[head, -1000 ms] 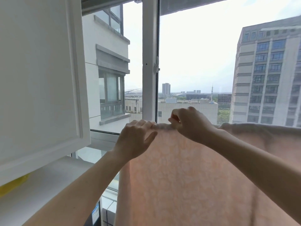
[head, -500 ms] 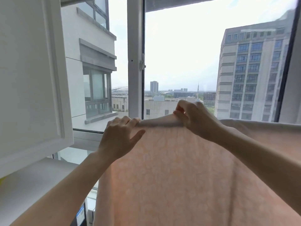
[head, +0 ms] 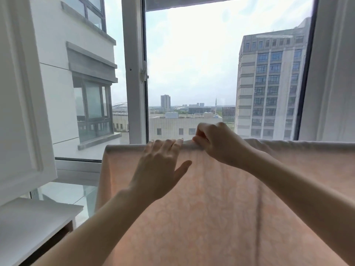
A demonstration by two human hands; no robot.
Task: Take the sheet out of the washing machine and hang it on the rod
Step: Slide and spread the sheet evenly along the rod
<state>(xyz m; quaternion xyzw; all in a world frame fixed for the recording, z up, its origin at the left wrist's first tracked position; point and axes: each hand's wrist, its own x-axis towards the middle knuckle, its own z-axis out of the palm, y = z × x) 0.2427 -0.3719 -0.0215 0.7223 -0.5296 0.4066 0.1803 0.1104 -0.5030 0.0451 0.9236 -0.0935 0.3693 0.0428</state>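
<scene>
A pale peach patterned sheet (head: pixel 221 208) hangs draped over a horizontal rod in front of the window; the rod itself is hidden under the fold along the sheet's top edge. My left hand (head: pixel 159 169) lies flat on the sheet just below that fold, fingers straight with their tips on the top edge and the thumb spread out. My right hand (head: pixel 217 143) is right beside it, fingers curled, pinching the fabric at the top fold. The sheet's left edge hangs free at the left.
A white cabinet door (head: pixel 21 93) stands open at the left, above a white shelf top (head: pixel 32 217). The white window frame post (head: pixel 134 73) rises behind the sheet. A white curtain (head: pixel 334 73) hangs at the right.
The view has shifted right, so more of the sheet's left part shows. My left hand has flattened onto the fabric, its fingers now straight. My right hand still pinches the top fold.
</scene>
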